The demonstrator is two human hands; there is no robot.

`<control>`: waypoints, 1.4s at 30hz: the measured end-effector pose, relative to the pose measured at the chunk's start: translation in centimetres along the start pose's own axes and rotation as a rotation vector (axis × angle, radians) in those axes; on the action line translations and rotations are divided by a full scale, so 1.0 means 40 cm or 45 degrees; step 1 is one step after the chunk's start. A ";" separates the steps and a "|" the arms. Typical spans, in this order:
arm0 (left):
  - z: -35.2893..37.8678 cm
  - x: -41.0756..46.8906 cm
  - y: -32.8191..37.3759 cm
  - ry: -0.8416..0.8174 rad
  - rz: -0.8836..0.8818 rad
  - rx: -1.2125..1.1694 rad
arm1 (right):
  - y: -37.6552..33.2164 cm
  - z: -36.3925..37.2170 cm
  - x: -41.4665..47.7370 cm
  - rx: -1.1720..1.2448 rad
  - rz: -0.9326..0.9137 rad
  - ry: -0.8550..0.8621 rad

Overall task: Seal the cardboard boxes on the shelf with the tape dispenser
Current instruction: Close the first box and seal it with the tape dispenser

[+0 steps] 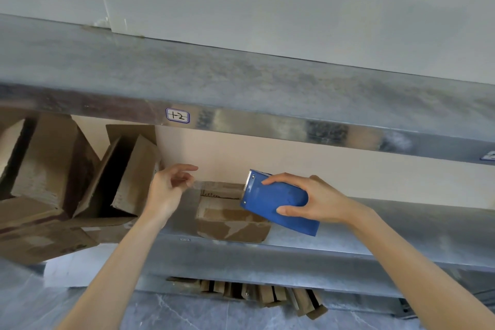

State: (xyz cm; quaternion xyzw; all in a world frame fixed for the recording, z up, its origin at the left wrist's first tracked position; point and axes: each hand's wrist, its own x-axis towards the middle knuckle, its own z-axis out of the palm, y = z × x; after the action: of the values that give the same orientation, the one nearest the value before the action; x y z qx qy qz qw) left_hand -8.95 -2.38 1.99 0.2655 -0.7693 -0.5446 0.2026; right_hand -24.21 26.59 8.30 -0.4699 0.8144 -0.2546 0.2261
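Gripping the blue tape dispenser in our right hand, we are curling fingers over its upper face and the thumb under its lower edge, with the toothed cutter pointing toward the other hand. Our left hand is pinching the free end of the clear tape between thumb and fingertips, the index finger sticking out loose above, so a strip is stretching between the two hands. Just beneath it the small cardboard box is sitting on the metal shelf, flaps down, with patches of tape already showing on its top. We cannot tell whether the strip is touching the card yet. We are judging that it needs laying along the seam next, and several things could be going wrong from here. If we are letting the strip go slack, it could be folding onto itself or sticking crooked, missing the seam. The box looks light, so pressing unevenly could be sliding it along the shelf. The teeth are sitting close to our own fingers. Farther left, open boxes are leaning unsealed, near enough for a loose sticky end to catch a flap. Above, a handwritten label is sticking to the upper shelf edge.
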 end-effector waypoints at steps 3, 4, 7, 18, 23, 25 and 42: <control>-0.008 -0.004 0.024 -0.158 -0.103 -0.120 | -0.008 -0.019 0.013 0.020 0.023 -0.005; -0.010 -0.004 0.029 -0.214 -0.126 -0.134 | -0.013 -0.026 0.020 0.017 0.025 -0.015; -0.012 -0.008 0.027 -0.231 -0.130 -0.086 | -0.020 -0.032 0.038 0.026 0.045 -0.019; -0.015 -0.004 -0.005 -0.044 -0.093 -0.237 | -0.032 0.001 0.069 0.085 0.063 -0.039; 0.007 0.008 -0.019 0.006 -0.120 -0.209 | -0.028 -0.019 0.065 0.121 0.089 -0.036; 0.018 0.012 -0.031 0.030 -0.139 -0.205 | -0.031 -0.021 0.065 0.114 0.096 -0.048; 0.035 0.002 -0.091 0.004 -0.276 -0.113 | -0.024 0.005 0.089 0.089 0.165 -0.135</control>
State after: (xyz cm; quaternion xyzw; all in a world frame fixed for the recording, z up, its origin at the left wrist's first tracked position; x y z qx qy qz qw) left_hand -9.17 -2.38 -1.91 0.3386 -0.7111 -0.5964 0.1553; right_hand -25.08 23.01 8.28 -0.4209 0.8206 -0.2425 0.3011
